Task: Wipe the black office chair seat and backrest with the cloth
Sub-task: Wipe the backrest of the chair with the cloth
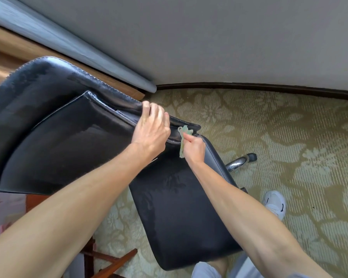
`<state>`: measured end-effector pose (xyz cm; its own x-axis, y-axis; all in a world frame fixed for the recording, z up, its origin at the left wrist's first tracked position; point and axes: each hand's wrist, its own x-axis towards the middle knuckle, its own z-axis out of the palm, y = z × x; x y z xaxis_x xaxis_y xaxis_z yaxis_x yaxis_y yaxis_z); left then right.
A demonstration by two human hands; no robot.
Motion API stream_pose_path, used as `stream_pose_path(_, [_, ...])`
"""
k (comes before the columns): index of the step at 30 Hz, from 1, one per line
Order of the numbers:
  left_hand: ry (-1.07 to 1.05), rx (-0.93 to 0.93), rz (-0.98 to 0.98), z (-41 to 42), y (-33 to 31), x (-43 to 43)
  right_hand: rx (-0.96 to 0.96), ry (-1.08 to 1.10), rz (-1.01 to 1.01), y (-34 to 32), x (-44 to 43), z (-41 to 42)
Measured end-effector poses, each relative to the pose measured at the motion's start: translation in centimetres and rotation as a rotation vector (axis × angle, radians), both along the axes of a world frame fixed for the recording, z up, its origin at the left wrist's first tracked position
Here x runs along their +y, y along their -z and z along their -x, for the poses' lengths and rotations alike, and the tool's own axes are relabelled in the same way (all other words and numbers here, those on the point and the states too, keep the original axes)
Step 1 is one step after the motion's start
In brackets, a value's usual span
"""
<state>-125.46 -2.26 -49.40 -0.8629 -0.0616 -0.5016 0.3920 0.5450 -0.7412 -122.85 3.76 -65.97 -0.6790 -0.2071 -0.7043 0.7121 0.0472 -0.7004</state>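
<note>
The black office chair fills the middle of the head view, its glossy backrest [54, 133] at the left and its seat [181, 213] below centre. My left hand [151, 129] grips the lower edge of the backrest, fingers curled over it. My right hand [194, 147] pinches a small pale green cloth [182, 137] and presses it into the crease where backrest and seat meet. Most of the cloth is hidden behind my fingers.
A chrome chair leg with a black caster [241, 162] sticks out at the right over the patterned green carpet [279, 137]. My white shoe [275, 204] stands beside the seat. A grey wall [209, 37] and dark wooden furniture [109, 259] close in.
</note>
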Motion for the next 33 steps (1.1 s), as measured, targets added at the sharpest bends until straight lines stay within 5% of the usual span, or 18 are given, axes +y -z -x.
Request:
stream_pose_path(8, [0.072, -0.092, 0.063, 0.4, -0.1, -0.1, 0.228, 0.062, 0.275, -4.0, 1.5, -1.1])
stream_pose_path(16, [0.022, -0.137, -0.008, 1.5, 0.2, 0.3, 0.540, 0.007, 0.256, -1.9, 0.4, -1.7])
stream_pose_path(19, [0.010, -0.144, -0.001, 1.7, 0.4, 0.4, 0.408, 0.008, 0.182, -0.1, -0.3, -1.4])
stream_pose_path(24, [0.010, -0.159, -0.010, 2.4, 0.6, 0.3, -0.146, 0.119, 0.028, 2.6, -0.8, 0.1])
stream_pose_path(33, [0.018, -0.164, -0.046, 2.2, 0.7, -0.7, -0.289, 0.176, 0.110, 3.3, -2.0, 2.1])
